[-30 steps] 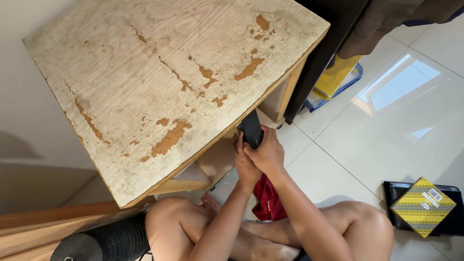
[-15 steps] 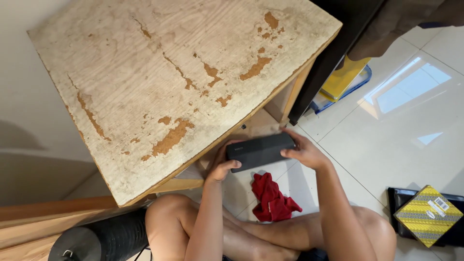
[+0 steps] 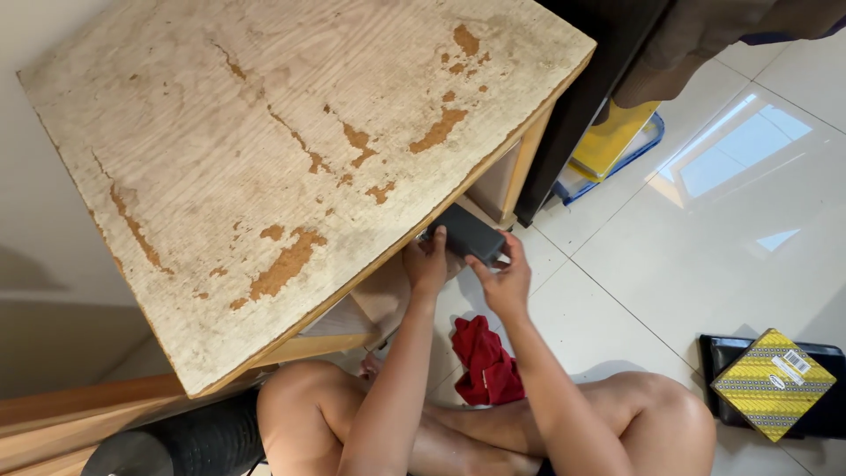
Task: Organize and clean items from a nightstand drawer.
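Observation:
I sit cross-legged on a tiled floor before a worn wooden table with peeling veneer. Both hands hold a flat black rectangular box at the table's front edge, its far end tucked under the tabletop toward the shelf below. My left hand grips its near left corner, and my right hand grips its right side. A crumpled red cloth lies on the floor between my legs, just below the hands.
A yellow patterned box rests on a black case at the right. A yellow and blue tray sits beside a dark cabinet. A black ribbed cylinder lies by my left knee.
The black box, held out level over the floor half a second ago, has moved back up to the table edge and partly under the tabletop. Both hands went with it.

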